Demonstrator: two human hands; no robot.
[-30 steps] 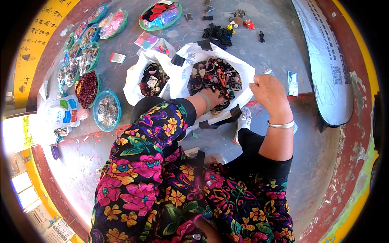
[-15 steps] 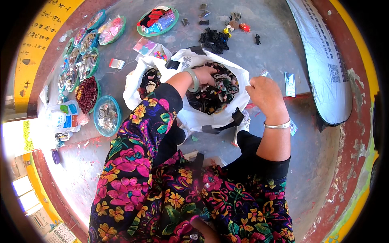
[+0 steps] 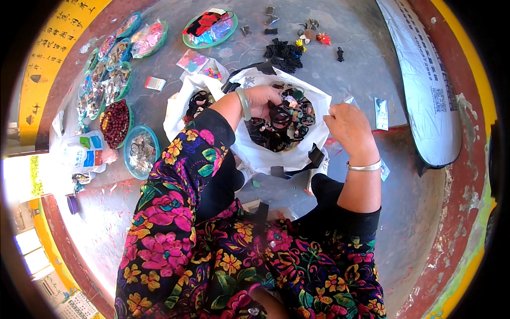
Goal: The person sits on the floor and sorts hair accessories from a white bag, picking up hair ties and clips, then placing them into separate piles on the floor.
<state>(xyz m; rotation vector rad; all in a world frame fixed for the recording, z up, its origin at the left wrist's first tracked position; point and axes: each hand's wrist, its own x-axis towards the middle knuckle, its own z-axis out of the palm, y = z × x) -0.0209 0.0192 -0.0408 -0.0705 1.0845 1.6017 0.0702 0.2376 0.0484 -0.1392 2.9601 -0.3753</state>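
Observation:
A white bag (image 3: 255, 162) stands between my feet. Inside it lies a tangled pile of dark cords with small pink, green and pale ornaments (image 3: 297, 114). Reaching in from the left, my left hand (image 3: 259, 100) is closed on a clump of these cords at the bag's left inner side; some fingertips are hidden. My right hand (image 3: 348, 125) is closed on the bag's right rim, its fingers curled over the edge. A smaller white bag (image 3: 174, 114) with similar dark cords sits against the left side, partly behind my left forearm.
Basins of packaged trinkets stand at left, with dark red beads (image 3: 114, 123) and a blue basin (image 3: 141, 151) nearest. A green tray (image 3: 228, 36) and a black cord bundle (image 3: 284, 55) lie beyond the bag. A long silver-grey padded object (image 3: 425, 80) lies at right.
My left hand has drawn back slightly to the left, pulling a clump of cords up and shifting the pile. My right hand stays at the bag's rim.

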